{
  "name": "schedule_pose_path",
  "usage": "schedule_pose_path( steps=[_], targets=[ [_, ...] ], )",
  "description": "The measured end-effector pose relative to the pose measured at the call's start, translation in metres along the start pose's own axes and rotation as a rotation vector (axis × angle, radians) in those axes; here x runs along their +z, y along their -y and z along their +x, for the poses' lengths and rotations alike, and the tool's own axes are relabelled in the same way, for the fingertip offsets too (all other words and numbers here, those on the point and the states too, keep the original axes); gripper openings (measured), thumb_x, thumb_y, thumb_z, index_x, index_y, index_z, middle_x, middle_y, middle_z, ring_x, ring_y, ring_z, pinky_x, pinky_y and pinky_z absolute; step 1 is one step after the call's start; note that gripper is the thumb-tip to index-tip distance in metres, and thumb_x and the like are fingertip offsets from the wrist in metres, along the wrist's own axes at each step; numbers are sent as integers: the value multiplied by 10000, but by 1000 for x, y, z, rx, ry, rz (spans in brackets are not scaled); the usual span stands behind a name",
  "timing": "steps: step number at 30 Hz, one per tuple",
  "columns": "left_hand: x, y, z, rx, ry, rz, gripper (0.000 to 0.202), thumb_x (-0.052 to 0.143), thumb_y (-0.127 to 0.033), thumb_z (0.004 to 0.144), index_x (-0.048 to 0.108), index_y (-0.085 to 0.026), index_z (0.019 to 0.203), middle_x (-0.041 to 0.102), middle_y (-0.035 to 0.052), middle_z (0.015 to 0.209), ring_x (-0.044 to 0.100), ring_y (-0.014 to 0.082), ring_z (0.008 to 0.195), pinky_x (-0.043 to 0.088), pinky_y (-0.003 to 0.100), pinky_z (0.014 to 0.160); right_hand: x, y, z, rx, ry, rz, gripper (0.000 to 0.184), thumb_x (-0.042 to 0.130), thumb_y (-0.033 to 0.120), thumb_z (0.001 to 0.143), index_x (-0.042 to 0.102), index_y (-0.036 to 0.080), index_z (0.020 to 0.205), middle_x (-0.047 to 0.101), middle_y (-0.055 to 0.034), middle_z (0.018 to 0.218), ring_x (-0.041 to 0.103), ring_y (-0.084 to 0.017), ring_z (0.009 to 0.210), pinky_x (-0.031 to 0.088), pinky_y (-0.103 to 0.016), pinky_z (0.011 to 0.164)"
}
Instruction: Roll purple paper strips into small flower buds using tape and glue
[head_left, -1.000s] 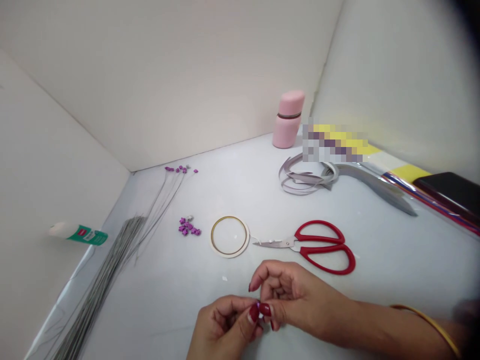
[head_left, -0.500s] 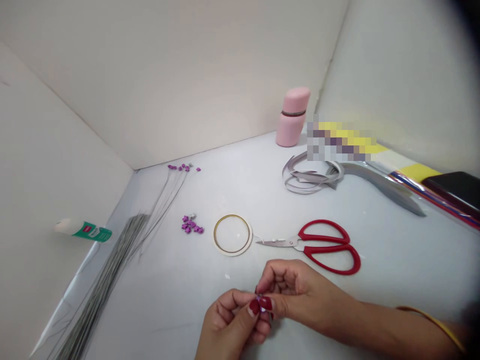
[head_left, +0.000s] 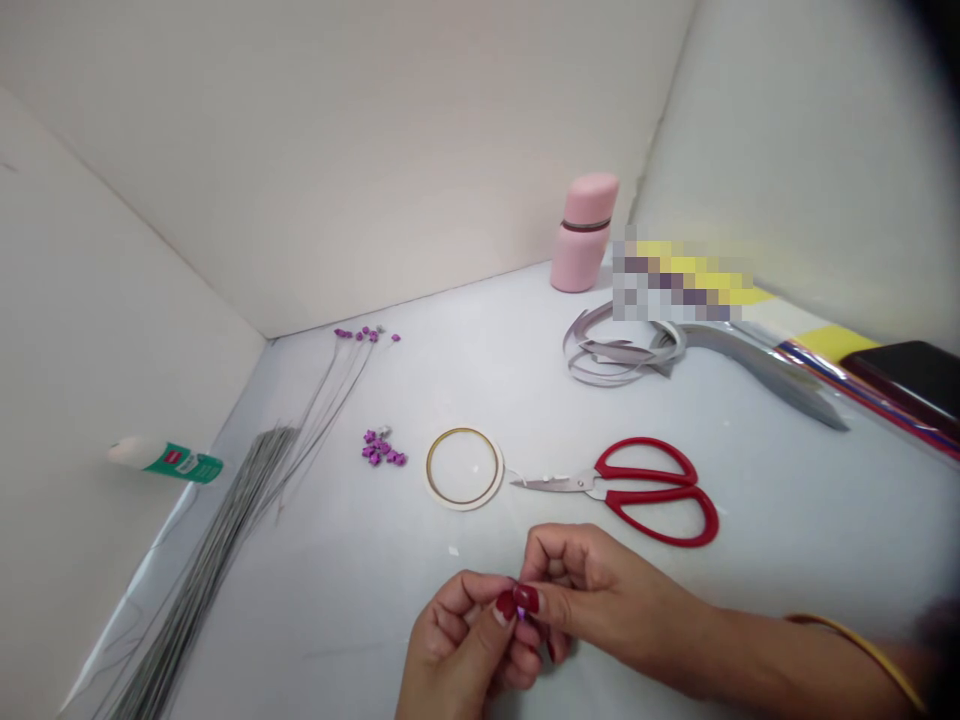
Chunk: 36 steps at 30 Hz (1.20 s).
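Close together at the lower middle, my left hand (head_left: 469, 640) and my right hand (head_left: 592, 590) pinch a small shiny purple piece (head_left: 522, 613) between thumbs and fingertips. Most of it is hidden, so its exact shape cannot be made out. Just beyond my hands lie scissors (head_left: 660, 492) with red handles and a roll of narrow white tape (head_left: 496, 495). To the left of the roll is a little heap of purple folded paper stars (head_left: 379, 450), with a silvery one among them.
Grey wire stems (head_left: 217, 560) lie in a bundle at left; a few carry purple stars (head_left: 367, 334). A green and white glue bottle (head_left: 180, 462) lies beside them. Behind stand a pink flask (head_left: 581, 240), curled grey paper strips (head_left: 622, 352), plastic packs (head_left: 821, 345) and a dark phone-like object (head_left: 911, 375).
My fingertips have shifted slightly around the purple piece, and less of it shows now. The things on the table have stayed where they were.
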<state>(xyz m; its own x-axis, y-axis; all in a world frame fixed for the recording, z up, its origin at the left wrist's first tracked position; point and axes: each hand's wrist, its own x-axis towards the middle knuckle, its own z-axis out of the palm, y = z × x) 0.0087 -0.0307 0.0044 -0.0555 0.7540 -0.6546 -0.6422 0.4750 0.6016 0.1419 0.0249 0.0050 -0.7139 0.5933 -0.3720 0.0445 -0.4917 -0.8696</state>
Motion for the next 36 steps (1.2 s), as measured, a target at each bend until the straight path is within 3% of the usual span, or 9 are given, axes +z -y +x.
schedule_pose_path(
  steps=[2, 8, 10, 13, 16, 24, 26, 31, 36],
  targets=[
    [0, 0, 0, -11, -6, -21, 256, 827, -276, 426, 660, -111, 529, 632, 13, 383, 538, 40, 308, 377, 85, 336, 0, 0, -2, -56, -14, -129, 226, 561, 352, 779, 470, 160, 700, 636, -36, 650, 562, -121, 579, 408, -222, 533],
    [0, 0, -1, -63, 4, -67, 236, 832, -240, 419, 666, -111, 525, 634, 19, 381, 538, 48, 288, 369, 85, 311, -3, 8, -7, -384, -62, -807, 172, 479, 234, 815, 574, 147, 702, 612, -35, 649, 528, -111, 571, 384, -212, 548],
    [0, -1, -1, -66, 8, -72, 235, 832, -241, 421, 666, -107, 520, 629, 14, 376, 532, 42, 285, 368, 81, 312, -4, 8, -7, -346, -39, -745, 208, 452, 246, 837, 573, 145, 702, 616, -34, 649, 527, -108, 568, 390, -203, 544],
    [-1, -2, -1, -63, 8, -75, 244, 832, -247, 420, 668, -101, 526, 621, 9, 370, 518, 32, 281, 370, 79, 312, -4, 6, -6, -211, -7, -473, 238, 424, 291, 866, 564, 145, 742, 630, -30, 667, 540, -105, 583, 411, -189, 536],
    [-1, -3, 0, -86, -5, -79, 251, 835, -249, 410, 667, -107, 528, 622, 6, 372, 516, 30, 284, 382, 79, 319, -3, 4, -5, -194, 5, -382, 200, 457, 297, 856, 567, 152, 772, 645, -22, 709, 549, -105, 617, 418, -185, 558],
    [3, -4, -2, -122, -47, -88, 266, 844, -244, 372, 662, -117, 519, 621, 3, 367, 512, 33, 277, 382, 85, 315, -6, 6, -8, -408, -35, -797, 202, 435, 231, 849, 602, 174, 751, 621, -28, 689, 546, -107, 614, 397, -193, 589],
    [3, -3, -2, -73, -32, -68, 269, 839, -262, 387, 660, -112, 522, 620, 6, 369, 508, 35, 279, 371, 92, 313, -4, 5, -7, -358, -20, -678, 187, 442, 237, 848, 588, 173, 750, 628, -32, 698, 555, -114, 628, 404, -205, 597],
    [0, -2, -4, 55, 1, -25, 251, 815, -290, 463, 674, -126, 591, 651, 24, 430, 557, 56, 351, 405, 114, 381, 1, 4, -3, -112, 34, -27, 182, 556, 324, 796, 520, 152, 747, 624, -18, 663, 567, -113, 617, 420, -224, 577],
    [-2, -4, -5, 89, 3, -29, 296, 798, -324, 493, 706, -148, 713, 685, 55, 507, 597, 95, 418, 437, 158, 423, -1, 5, 2, -7, 11, 143, 249, 652, 344, 714, 533, 133, 773, 609, -4, 669, 537, -84, 574, 401, -212, 558]
  ],
)
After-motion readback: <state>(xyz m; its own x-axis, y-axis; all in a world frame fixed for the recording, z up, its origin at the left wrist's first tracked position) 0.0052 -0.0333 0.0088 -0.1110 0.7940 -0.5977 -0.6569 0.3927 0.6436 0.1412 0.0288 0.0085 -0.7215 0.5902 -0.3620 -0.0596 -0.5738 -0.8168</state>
